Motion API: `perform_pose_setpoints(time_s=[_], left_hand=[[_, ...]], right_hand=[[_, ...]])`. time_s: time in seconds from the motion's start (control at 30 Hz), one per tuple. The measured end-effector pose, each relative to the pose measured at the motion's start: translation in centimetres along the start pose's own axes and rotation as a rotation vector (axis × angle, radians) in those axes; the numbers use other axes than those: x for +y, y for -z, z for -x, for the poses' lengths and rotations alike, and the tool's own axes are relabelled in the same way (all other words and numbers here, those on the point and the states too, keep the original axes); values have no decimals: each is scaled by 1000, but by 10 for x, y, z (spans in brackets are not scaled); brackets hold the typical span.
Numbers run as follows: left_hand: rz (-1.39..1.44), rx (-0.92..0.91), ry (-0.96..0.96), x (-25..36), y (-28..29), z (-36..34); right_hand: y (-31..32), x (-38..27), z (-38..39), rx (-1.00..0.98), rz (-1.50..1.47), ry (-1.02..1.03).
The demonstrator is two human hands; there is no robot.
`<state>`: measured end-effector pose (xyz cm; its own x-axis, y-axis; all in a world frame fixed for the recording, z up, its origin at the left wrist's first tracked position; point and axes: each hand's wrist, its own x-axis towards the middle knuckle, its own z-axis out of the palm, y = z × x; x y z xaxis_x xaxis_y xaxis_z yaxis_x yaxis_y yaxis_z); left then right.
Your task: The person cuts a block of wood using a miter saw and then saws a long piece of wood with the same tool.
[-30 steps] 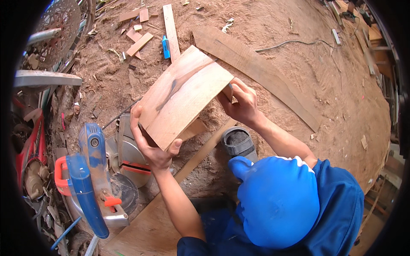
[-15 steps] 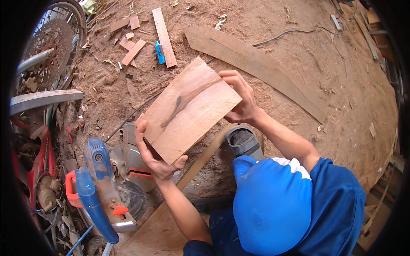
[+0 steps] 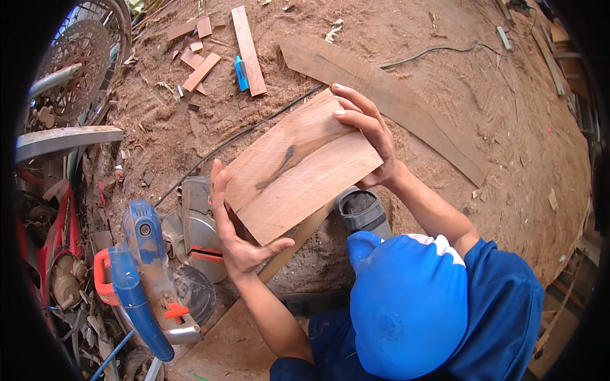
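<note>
A pale wooden board [image 3: 298, 168] with a dark streak is held up between my two hands, with more wood partly hidden beneath it. My left hand [image 3: 243, 238] supports its left end, fingers along the edge and thumb stretched out below the corner. At the right end my right hand [image 3: 370, 136] grips it, fingertips curled over the face. Below my left wrist sits a blue and orange circular saw [image 3: 143, 267], its cord running up behind the board. A black sandal [image 3: 362, 209] shows under my right hand, and a blue cap [image 3: 406, 305] fills the lower middle.
Wood offcuts [image 3: 200, 70], a long strip [image 3: 248, 51], a blue marker [image 3: 241, 73] and a wide dark plank [image 3: 387, 108] lie on the sawdust-covered ground. Bike parts [image 3: 70, 70] and red scrap [image 3: 60, 235] crowd the left. Timber [image 3: 553, 60] is piled along the right.
The board has shifted to the right. My right hand's fingers have come up over its top face, and my left hand's thumb has spread away from the lower corner.
</note>
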<state>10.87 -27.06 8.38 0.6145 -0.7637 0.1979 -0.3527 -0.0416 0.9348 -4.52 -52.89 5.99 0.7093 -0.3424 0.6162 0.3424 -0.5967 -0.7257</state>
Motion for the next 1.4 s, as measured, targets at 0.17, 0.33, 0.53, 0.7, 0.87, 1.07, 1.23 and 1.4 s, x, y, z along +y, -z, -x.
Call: perform_pose_setpoints(time_s=[0.17,0.33,0.53,0.7,0.87,1.07,1.23,1.4], left_hand=[[155,92,112,26,-6,5],[448,280,63,116,4,13],[856,-171,-182,171,45,19],[1028,-84,-70,186,22,7],[1119,-79,-30,184,12,3],[1156,-48,1,198,12,2],[1207,-31,26,198,13,-1],[1339,18,121,211,17,-2]], right_hand=[[-1,1,3,28,-41,0],[13,7,15,26,-15,-2],[5,18,25,58,121,26],[10,19,26,48,95,51],[12,27,35,56,134,46],[10,23,30,70,55,18],[8,24,32,53,89,22],[5,23,30,51,74,28]])
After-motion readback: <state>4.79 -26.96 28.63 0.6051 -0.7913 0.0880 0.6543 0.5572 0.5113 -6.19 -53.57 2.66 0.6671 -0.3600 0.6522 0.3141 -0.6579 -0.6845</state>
